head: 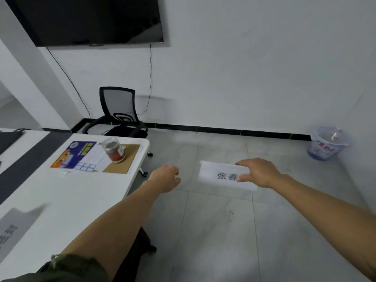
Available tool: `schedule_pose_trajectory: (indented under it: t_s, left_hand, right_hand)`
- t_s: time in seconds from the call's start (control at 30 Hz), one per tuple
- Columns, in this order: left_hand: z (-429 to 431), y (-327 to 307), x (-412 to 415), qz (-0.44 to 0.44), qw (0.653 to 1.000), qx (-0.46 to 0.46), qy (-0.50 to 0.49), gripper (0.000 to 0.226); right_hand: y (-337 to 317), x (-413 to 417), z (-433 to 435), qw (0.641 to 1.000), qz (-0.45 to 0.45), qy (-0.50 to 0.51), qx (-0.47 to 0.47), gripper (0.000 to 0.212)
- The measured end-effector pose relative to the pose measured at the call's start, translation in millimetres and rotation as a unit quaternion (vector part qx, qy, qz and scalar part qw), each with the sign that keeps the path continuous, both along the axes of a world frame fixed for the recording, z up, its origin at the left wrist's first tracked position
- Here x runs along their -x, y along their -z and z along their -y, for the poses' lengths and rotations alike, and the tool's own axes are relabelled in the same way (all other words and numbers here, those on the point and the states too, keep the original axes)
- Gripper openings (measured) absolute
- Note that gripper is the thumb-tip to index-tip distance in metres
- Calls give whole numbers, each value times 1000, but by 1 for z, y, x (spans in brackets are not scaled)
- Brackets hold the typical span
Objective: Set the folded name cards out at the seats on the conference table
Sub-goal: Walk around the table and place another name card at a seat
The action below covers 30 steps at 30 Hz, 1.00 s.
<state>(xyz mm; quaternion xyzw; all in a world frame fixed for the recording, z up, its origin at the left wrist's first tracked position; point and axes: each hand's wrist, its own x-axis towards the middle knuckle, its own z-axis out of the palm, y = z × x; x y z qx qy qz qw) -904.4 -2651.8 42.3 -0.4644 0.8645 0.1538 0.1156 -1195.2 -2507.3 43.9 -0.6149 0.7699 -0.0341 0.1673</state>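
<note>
Conference table at 9 o'clock, 1 card already standing. Right hand pinches name card over floor, 3 o'clock of the table. Left hand loosely curled, empty. Carry left, set upright at empty seat, text outward.

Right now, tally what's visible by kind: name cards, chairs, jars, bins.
Name cards: 2, one held in the right hand over the floor (card), one standing on the table at the near left edge (card)
Chairs: 1, black mesh chair
Jars: 1, jar
Bins: 1, bin
Total: 5
</note>
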Motion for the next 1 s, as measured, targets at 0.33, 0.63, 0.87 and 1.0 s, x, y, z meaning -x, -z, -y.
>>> schedule_pose_trajectory:
  t_s: [0.33,0.63,0.87,1.0]
  left_hand:
    - [208,40,91,19,998,-17,-58,41]
    - [370,30,115,15,982,-31,-187,31]
    - [468,57,46,9,948,-36,-315,26]
    - [533,66,8,-6,928,-43,-369,30]
  right_hand:
    - [35,103,246,997,-5,-77,-19,38]
    - [6,137,506,978,-25,-204,-34,49]
    - [22,62,679,946,-16,-321,-50,44]
    - [29,15,773,929,-37,-366,-42,55]
